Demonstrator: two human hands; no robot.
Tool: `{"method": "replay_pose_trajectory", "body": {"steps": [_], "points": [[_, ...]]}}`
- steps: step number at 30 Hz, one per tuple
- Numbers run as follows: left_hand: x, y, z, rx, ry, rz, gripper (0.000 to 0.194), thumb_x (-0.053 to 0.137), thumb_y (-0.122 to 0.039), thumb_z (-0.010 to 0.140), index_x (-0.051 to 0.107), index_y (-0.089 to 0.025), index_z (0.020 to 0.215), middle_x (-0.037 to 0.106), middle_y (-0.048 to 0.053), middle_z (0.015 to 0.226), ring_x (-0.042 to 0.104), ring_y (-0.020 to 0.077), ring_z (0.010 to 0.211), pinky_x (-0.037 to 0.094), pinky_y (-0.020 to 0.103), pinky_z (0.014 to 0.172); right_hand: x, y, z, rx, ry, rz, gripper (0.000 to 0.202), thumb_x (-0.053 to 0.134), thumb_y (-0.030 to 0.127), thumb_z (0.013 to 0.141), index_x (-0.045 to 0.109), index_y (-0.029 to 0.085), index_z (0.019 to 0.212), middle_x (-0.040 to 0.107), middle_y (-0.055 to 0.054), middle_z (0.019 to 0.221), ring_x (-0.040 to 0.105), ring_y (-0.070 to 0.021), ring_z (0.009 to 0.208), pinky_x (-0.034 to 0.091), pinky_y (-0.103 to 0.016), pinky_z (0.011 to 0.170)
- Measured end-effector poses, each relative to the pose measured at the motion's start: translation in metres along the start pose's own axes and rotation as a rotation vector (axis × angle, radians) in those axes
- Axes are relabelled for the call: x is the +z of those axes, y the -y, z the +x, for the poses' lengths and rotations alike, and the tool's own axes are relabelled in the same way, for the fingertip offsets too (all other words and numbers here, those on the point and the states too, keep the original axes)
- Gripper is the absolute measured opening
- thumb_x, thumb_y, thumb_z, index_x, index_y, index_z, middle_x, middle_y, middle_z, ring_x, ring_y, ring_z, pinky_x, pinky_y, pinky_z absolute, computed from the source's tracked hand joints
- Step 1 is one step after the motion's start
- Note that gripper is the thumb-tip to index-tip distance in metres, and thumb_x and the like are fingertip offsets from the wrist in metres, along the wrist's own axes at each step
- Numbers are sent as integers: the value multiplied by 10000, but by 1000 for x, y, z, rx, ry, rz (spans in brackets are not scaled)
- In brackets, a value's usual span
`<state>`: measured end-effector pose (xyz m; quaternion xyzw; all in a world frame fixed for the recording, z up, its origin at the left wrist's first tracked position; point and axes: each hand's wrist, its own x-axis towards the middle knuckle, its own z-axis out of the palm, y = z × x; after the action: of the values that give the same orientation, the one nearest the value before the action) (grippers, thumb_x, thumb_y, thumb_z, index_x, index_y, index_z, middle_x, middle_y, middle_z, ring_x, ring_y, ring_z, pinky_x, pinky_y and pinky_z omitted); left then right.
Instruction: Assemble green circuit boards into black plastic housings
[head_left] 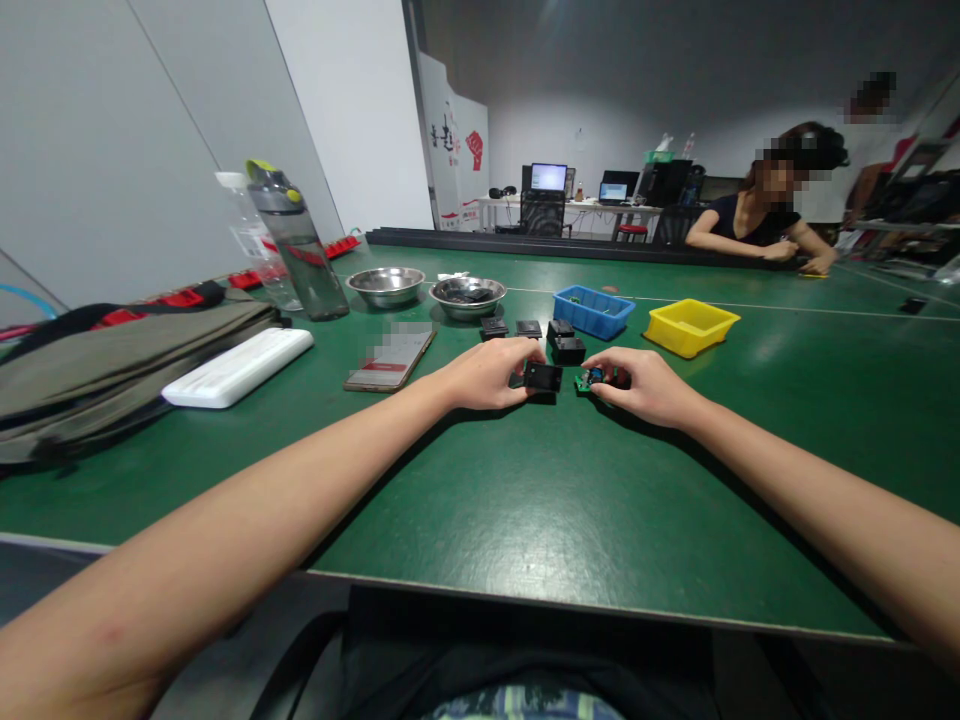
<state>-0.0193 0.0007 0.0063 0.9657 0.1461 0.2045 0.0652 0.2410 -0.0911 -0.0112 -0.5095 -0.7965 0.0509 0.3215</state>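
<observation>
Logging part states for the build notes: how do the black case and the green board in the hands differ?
Colour: the black case is plain dark; the green board carries a blue part.
Form: the case is a boxy shell; the board looks flatter, with an uneven outline.
Holder: the left hand has the case, the right hand the board.
Shared: both are pinched in fingers, side by side with a gap between.
</observation>
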Motion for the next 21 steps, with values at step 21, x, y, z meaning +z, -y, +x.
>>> {"method": "replay_pose_trajectory", "body": {"steps": [21], "points": [[4,1,1,-55,-103,-113,290,673,-267,761,532,-180,998,661,19,860,615,159,731,478,286,693,0,-1,0,3,14,9,260,667,304,823,770,174,1022,721,-52,812,573,-157,633,456,-294,638]]}}
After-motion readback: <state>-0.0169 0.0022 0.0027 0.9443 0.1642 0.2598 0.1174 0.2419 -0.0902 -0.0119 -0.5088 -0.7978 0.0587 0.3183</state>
